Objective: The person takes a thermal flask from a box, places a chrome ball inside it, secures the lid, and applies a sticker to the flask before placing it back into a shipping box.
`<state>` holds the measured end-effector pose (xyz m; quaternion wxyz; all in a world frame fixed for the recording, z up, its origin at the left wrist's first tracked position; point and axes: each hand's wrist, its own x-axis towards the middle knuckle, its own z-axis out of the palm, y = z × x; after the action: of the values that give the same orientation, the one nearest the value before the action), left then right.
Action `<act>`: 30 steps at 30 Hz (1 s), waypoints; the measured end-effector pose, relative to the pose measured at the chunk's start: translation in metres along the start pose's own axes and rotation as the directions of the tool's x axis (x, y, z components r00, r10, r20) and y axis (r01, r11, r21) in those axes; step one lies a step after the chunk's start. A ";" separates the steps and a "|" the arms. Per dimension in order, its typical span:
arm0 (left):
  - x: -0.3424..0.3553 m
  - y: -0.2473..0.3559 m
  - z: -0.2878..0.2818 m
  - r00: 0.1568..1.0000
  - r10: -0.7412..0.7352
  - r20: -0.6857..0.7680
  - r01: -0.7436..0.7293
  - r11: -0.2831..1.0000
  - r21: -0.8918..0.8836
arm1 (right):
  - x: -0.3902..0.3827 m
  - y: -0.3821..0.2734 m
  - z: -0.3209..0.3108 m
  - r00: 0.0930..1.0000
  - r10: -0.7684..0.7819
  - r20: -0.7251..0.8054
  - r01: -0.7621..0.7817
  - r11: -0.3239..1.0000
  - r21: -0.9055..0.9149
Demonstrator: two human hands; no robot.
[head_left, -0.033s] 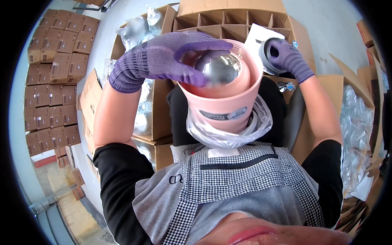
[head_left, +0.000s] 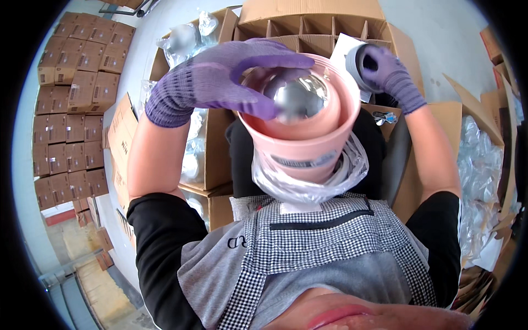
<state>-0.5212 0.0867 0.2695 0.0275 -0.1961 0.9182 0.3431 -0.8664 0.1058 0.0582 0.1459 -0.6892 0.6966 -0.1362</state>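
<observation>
My left hand (head_left: 220, 80), in a purple knit glove, is curled with thumb and fingers around a pink round piece (head_left: 324, 115) that has a shiny silver dome (head_left: 302, 96). That piece sits inside a wider pink tapered cup (head_left: 297, 146) with a dark-and-silver label. Clear plastic wrap (head_left: 308, 187) bunches round the cup's base, between my legs. At the right, my right hand (head_left: 390, 74), gloved alike, grips a dark grey ring-shaped lid (head_left: 356, 69). Its fingertips are partly hidden inside the ring. A white box or card (head_left: 344, 49) lies behind it.
A divided cardboard box (head_left: 316, 25) stands in front of me. Boxes of plastic-wrapped items flank me at the left (head_left: 214, 148) and right (head_left: 476, 159). A small blue-and-silver packet (head_left: 385, 117) lies near my right wrist. Stacked cartons (head_left: 71, 121) line the far left.
The pink cup and its inner piece have shifted slightly right. The grey lid has moved a little left and up, and my right hand has turned slightly.
</observation>
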 end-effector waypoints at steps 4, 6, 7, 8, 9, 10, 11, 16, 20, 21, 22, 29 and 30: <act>0.008 0.009 0.000 0.900 0.034 -0.434 -0.188 0.929 -0.317 | -0.018 -0.066 -0.073 0.924 -0.109 -0.368 0.363 0.556 0.748; 0.039 0.037 0.022 0.834 -0.138 -0.534 -0.205 0.821 -0.533 | -0.026 -0.094 -0.092 0.883 -0.087 -0.462 0.457 0.382 0.803; 0.043 0.031 0.024 0.800 -0.186 -0.571 -0.209 0.805 -0.555 | -0.024 -0.110 -0.095 0.871 -0.071 -0.487 0.481 0.325 0.814; 0.048 0.023 0.026 0.764 -0.229 -0.603 -0.221 0.786 -0.577 | -0.027 -0.130 -0.100 0.922 -0.121 -0.367 0.382 0.136 0.914; 0.046 0.035 0.030 0.654 -0.300 -0.694 -0.397 0.645 -0.653 | -0.041 -0.147 -0.111 0.898 -0.120 -0.423 0.440 0.234 0.867; 0.043 0.046 0.033 0.523 -0.362 -0.772 -0.588 0.502 -0.634 | -0.053 -0.147 -0.126 0.931 -0.091 -0.354 0.364 0.320 0.875; 0.030 0.017 0.024 0.365 -0.439 -0.821 -0.580 0.582 -0.570 | -0.061 -0.143 -0.135 0.957 -0.057 -0.283 0.282 0.400 0.872; -0.038 0.007 0.016 0.816 0.003 -0.577 -0.577 0.044 -0.816 | -0.068 -0.096 -0.125 0.874 0.005 -0.485 0.484 0.054 0.873; -0.044 0.012 0.020 0.847 -0.079 -0.526 -0.415 0.520 -0.746 | -0.068 -0.136 -0.126 0.881 -0.245 -0.406 0.371 -0.177 0.912; -0.043 0.016 0.017 0.852 -0.086 -0.516 -0.335 0.667 -0.665 | -0.072 -0.137 -0.126 0.857 -0.295 -0.422 0.417 -0.081 0.905; -0.041 0.021 0.015 0.857 -0.093 -0.506 -0.244 0.792 -0.559 | -0.075 -0.138 -0.127 0.831 -0.344 -0.438 0.469 0.009 0.883; -0.022 0.012 0.017 0.841 0.342 -0.419 -0.400 0.915 -0.055 | -0.071 -0.135 -0.090 0.720 -0.445 -0.533 0.639 0.126 0.759; -0.022 0.012 0.018 0.832 0.364 -0.418 -0.407 0.913 -0.016 | -0.066 -0.131 -0.089 0.696 -0.463 -0.549 0.673 0.155 0.723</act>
<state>-0.5071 0.1135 0.2673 -0.2440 -0.0749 0.9049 0.3405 -0.7804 0.1686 0.1923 0.3545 -0.6909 0.2073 -0.5950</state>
